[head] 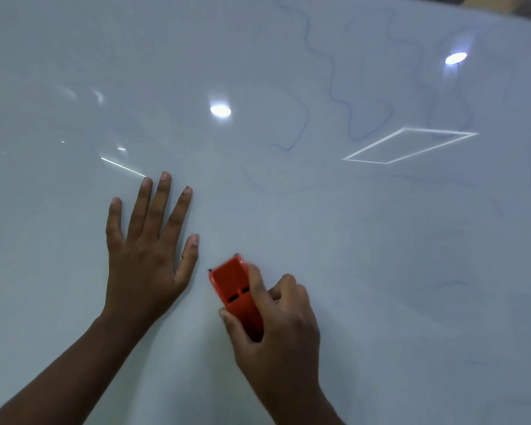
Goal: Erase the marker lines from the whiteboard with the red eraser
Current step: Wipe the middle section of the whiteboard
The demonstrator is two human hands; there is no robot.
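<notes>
We see the whiteboard (74,56) filling the whole view, glossy and full of light reflections, and that glare is the first risk: the faint blue marker lines (334,96) at the upper right are pale enough that we could take a reflection for ink, or miss a stroke and leave it. A fainter curve runs nearer the middle, and wisps show at the far right; these sit well apart from the eraser, so a short pass would not reach them.

Our left hand (141,256) lies flat with fingers spread on the board, clear of the lines. If it slid into the ink it could smear it.

Our right hand (276,326) is closed around the red eraser (233,286), thumb on one side and fingers on the other. The eraser rests on a blank patch low in the middle. Tilted onto one edge, we judge it would only streak.
</notes>
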